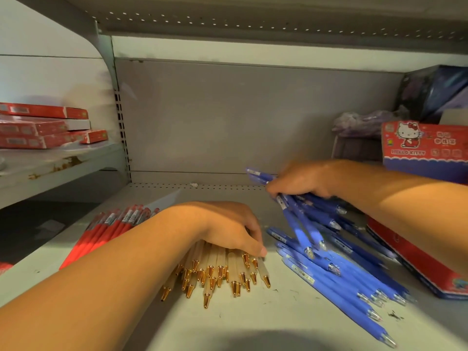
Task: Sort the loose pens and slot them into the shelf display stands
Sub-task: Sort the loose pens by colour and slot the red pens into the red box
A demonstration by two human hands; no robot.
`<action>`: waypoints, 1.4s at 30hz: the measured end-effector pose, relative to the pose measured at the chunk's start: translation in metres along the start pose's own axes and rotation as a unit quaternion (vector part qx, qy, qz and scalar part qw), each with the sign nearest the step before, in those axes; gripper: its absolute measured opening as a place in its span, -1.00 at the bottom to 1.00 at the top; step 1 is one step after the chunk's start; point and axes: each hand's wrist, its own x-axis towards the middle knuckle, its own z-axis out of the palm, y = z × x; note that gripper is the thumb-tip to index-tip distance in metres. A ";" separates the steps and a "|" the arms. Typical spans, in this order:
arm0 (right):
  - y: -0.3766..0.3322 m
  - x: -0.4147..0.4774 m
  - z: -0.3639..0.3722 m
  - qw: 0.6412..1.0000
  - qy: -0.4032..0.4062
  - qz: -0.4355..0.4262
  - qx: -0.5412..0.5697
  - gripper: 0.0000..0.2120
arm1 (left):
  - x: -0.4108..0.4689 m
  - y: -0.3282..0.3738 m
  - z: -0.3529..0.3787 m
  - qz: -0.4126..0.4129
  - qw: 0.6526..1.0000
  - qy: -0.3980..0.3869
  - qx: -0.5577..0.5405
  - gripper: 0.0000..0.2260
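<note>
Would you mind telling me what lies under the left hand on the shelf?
The left hand covers a bunch of cream pens, their gold tips fanning out toward the camera. Their far ends are hidden beneath the hand.

We look through one wide-angle camera worn on the head, facing forward and down into a shelf [253, 315] bay; we sit very near, so the left hand [228, 224] fills the lower middle and the right hand [301, 178] the middle right; the back panel [228, 117] spans the centre.
</note>
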 end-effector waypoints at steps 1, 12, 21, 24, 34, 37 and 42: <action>-0.002 -0.007 0.010 1.000 -0.023 0.005 -0.004 -0.78 | 0.000 0.000 0.000 -0.001 1.000 0.005 0.001 -0.71; 0.001 -0.022 0.054 0.999 0.015 0.031 -0.010 -0.58 | 0.009 0.015 0.011 -0.035 0.998 0.029 0.046 -0.48; -0.004 -0.046 0.051 0.992 -0.029 0.107 0.057 -0.34 | 0.009 0.008 0.012 -0.026 0.995 0.098 -0.016 -0.44; -0.003 -0.060 0.049 0.995 -0.046 0.082 0.016 -0.56 | 0.009 0.005 0.013 -0.045 0.996 0.069 -0.044 -0.14; 0.011 -0.098 0.036 0.988 -0.114 0.002 0.100 -0.73 | 0.002 0.012 0.009 0.009 0.999 0.002 -0.041 -0.61; 0.012 -0.098 0.028 0.991 -0.091 0.001 0.093 -0.60 | 0.000 0.012 0.008 0.002 0.998 -0.003 -0.068 -0.63; 0.017 -0.085 0.020 0.990 -0.044 -0.012 0.130 -0.44 | 0.004 0.009 0.006 -0.012 1.000 0.021 -0.019 -0.60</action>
